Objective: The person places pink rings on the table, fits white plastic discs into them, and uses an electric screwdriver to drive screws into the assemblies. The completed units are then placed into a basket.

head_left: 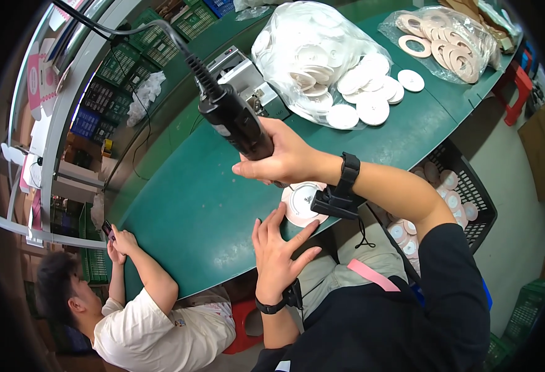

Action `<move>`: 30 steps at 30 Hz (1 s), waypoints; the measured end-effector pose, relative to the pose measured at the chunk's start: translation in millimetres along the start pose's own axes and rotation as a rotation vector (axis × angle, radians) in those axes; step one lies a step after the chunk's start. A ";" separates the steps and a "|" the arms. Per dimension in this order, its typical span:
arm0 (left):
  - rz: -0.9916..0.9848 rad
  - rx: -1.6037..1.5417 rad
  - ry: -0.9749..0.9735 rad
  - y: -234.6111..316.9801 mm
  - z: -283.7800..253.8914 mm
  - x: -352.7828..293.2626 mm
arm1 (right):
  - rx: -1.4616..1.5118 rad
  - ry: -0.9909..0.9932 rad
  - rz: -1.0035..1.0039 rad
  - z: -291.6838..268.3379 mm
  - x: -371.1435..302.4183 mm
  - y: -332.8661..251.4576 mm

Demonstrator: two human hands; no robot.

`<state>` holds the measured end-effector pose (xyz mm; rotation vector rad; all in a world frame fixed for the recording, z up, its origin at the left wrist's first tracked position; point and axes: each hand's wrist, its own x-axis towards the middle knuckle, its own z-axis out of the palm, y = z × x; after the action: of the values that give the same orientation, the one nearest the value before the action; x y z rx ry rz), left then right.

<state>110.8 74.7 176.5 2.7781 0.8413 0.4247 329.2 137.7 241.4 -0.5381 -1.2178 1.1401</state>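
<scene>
On the black tool (238,121) sits an illegible label (222,131).

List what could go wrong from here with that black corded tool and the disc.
The right hand grips the black corded tool close to the pink-and-white disc, where the fingers of the left hand touch the rim, so a slip might catch them. The disc also lies near the edge of the green table; a sideways push could tip it off.
</scene>
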 end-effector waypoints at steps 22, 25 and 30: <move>0.001 -0.052 0.058 -0.6 1.5 -1.6 | -0.223 0.077 -0.200 -52.4 162.8 -13.6; -0.070 0.013 0.084 -7.8 -7.1 -11.6 | -0.235 0.049 -0.129 -35.9 162.2 -14.5; -0.015 -0.076 0.118 -6.6 7.1 -9.2 | -0.111 0.052 -0.008 -19.7 96.0 -22.1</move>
<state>102.5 74.0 166.0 2.6971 0.8520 0.6097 349.2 219.3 296.5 -0.6418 -1.2424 1.0499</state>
